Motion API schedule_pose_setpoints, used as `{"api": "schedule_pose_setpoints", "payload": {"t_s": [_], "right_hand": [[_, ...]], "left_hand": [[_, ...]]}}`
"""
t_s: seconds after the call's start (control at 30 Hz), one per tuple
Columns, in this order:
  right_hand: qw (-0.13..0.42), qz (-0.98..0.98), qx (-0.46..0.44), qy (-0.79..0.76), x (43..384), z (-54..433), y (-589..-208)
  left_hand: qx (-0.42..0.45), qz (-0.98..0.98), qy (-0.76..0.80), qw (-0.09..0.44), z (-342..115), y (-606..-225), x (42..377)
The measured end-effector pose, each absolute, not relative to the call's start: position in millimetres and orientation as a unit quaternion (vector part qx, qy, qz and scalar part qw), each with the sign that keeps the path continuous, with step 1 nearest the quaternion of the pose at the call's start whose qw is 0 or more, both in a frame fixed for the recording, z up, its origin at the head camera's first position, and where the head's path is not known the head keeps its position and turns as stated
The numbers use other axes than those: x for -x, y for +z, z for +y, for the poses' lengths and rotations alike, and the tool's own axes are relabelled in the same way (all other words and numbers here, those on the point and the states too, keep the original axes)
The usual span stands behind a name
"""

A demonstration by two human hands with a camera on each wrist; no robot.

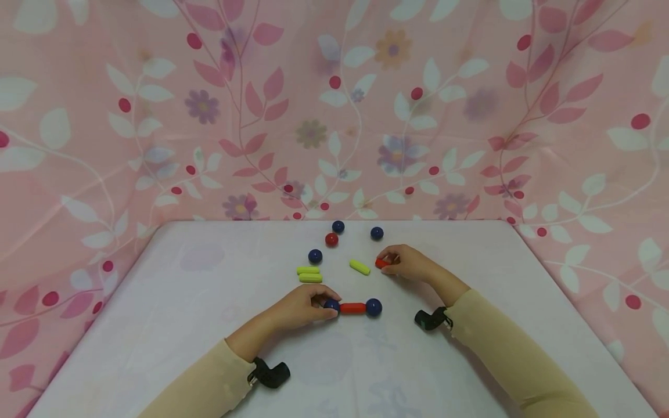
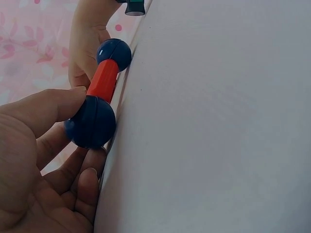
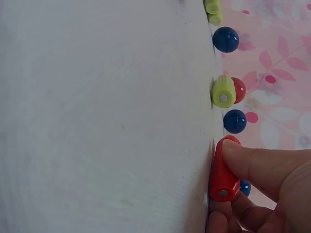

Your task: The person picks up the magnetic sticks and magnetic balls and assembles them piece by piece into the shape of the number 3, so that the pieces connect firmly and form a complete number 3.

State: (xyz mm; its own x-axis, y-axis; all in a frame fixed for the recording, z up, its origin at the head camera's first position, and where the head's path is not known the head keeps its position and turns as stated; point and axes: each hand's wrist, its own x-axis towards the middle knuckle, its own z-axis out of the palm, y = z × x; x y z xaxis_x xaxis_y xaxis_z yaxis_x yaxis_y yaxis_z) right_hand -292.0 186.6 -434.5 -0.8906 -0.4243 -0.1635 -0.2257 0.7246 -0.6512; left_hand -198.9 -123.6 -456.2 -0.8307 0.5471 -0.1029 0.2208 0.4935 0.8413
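Observation:
My left hand [image 1: 305,305] pinches a blue ball [image 2: 91,122] between thumb and fingers. That ball is joined to one end of a red magnetic rod [image 1: 353,308], and a second blue ball [image 1: 373,307] sits on the rod's other end; the piece lies on the table. Farther back and to the right, my right hand [image 1: 406,262] pinches another red magnetic rod [image 3: 224,170] at the table surface, a metal disc showing in its end. Left of that hand lies a single yellow-green rod [image 1: 359,267].
Two yellow-green rods [image 1: 310,278] lie side by side behind my left hand, near a blue ball [image 1: 315,256]. Toward the white table's [image 1: 219,302] far edge are a red ball [image 1: 331,240] and two blue balls, one [image 1: 338,227] behind it, another [image 1: 377,233] to the right.

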Motion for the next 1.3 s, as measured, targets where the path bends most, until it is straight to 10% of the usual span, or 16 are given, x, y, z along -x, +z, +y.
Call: {"api": "schedule_pose_setpoints", "payload": {"t_s": [1.3], "right_hand": [[0.224,0.846,0.125,-0.467,265,186,-435]], "left_hand": [[-0.224,0.857,0.427,0.18,-112,-452,199]]}}
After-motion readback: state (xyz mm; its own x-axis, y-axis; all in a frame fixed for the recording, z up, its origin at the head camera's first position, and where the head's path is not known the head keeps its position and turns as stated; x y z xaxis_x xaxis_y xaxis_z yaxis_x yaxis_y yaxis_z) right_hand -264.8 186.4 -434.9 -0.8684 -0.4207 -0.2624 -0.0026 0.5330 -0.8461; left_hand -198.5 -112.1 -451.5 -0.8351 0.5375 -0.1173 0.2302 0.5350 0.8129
